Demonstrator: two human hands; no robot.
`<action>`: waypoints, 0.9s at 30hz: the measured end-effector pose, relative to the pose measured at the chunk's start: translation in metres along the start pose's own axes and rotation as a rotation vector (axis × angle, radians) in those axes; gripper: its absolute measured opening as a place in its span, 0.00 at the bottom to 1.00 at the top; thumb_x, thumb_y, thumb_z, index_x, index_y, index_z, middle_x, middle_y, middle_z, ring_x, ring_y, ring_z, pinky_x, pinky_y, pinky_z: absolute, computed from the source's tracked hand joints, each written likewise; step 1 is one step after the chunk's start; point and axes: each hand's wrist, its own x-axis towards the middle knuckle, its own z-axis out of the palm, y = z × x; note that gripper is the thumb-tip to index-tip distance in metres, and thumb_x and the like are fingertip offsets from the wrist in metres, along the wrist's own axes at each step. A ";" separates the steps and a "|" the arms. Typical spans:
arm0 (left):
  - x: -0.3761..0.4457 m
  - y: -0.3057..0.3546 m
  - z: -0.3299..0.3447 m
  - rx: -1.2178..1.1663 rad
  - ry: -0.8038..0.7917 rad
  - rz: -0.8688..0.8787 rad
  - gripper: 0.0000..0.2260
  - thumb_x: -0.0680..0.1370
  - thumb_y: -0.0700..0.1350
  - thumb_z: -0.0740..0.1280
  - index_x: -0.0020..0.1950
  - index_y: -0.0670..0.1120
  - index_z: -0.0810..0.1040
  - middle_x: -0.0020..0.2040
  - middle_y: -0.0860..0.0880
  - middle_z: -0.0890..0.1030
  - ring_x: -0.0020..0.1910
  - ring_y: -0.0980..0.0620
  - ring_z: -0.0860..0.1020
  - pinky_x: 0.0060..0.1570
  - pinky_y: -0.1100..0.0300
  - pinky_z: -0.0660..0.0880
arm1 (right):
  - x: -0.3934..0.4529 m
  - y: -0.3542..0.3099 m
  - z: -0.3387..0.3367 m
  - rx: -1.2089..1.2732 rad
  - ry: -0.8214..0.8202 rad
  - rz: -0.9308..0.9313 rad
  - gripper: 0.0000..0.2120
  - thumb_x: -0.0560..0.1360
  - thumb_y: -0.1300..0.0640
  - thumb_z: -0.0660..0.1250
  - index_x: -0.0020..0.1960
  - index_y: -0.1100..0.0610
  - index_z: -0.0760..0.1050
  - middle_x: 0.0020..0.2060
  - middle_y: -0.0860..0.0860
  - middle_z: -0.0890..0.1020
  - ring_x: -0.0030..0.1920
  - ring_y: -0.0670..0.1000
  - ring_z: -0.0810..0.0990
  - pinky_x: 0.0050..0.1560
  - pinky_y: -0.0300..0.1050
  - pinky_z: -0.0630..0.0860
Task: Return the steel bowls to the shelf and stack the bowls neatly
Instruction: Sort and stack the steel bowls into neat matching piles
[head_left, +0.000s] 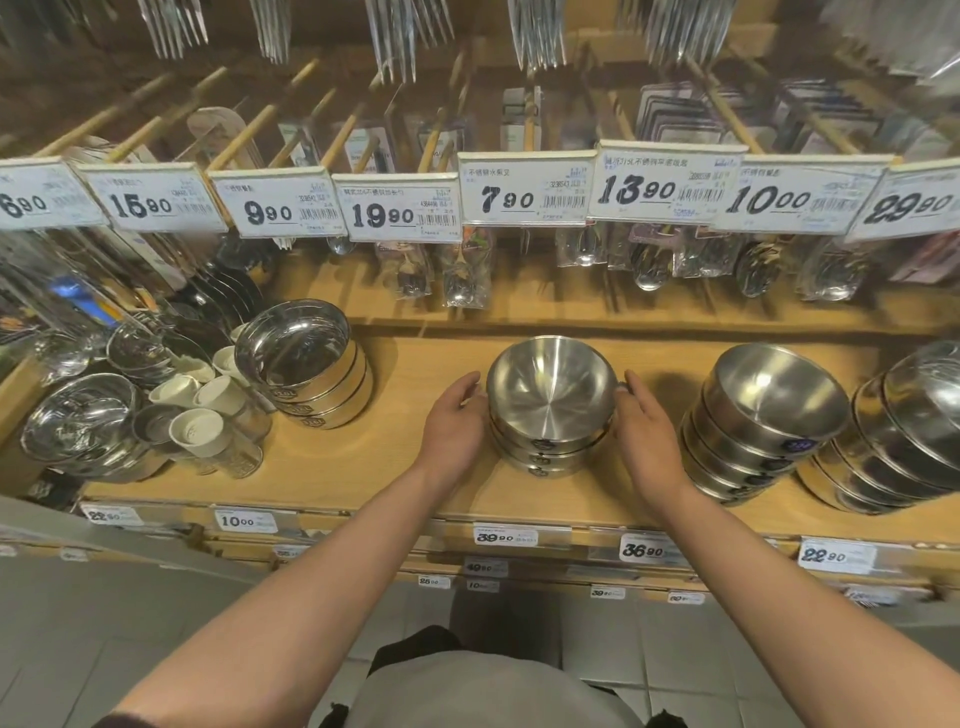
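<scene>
Both hands, left hand (454, 415) and right hand (647, 431), cup the bowl stack (550, 405) with loosely curved fingers; best to squeeze evenly so rims align between them.

Price cards (524, 189) clipped along the peg rail read, left to right, 6.90, 15.90, 9.90, 19.90, 7.90, 13.90, 10.00 and 29.90, each with a barcode and small Chinese print too blurred to read. Tags on the shelf edge (363, 514) below read 22.90, 10.00, 39.90, 36.90 and 22.90; lower tags are blurry.
</scene>
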 end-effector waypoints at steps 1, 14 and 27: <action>0.001 0.001 0.000 -0.029 -0.013 -0.045 0.19 0.84 0.46 0.61 0.75 0.48 0.70 0.68 0.49 0.77 0.65 0.51 0.76 0.67 0.50 0.73 | 0.001 0.003 -0.002 0.030 -0.014 0.036 0.25 0.83 0.48 0.56 0.80 0.49 0.63 0.78 0.45 0.66 0.77 0.48 0.64 0.77 0.54 0.61; 0.010 -0.016 -0.010 -0.306 -0.186 -0.231 0.13 0.84 0.53 0.57 0.63 0.56 0.79 0.54 0.57 0.80 0.56 0.55 0.78 0.65 0.40 0.74 | -0.001 0.012 0.031 0.256 -0.267 0.247 0.15 0.81 0.37 0.55 0.49 0.32 0.81 0.59 0.46 0.80 0.59 0.53 0.80 0.47 0.53 0.83; 0.043 -0.008 -0.078 -0.497 -0.103 -0.192 0.12 0.86 0.51 0.55 0.58 0.57 0.79 0.55 0.54 0.84 0.59 0.52 0.81 0.64 0.44 0.76 | 0.033 -0.006 0.128 0.232 -0.298 0.250 0.19 0.74 0.30 0.58 0.58 0.37 0.77 0.61 0.46 0.80 0.61 0.54 0.80 0.41 0.52 0.81</action>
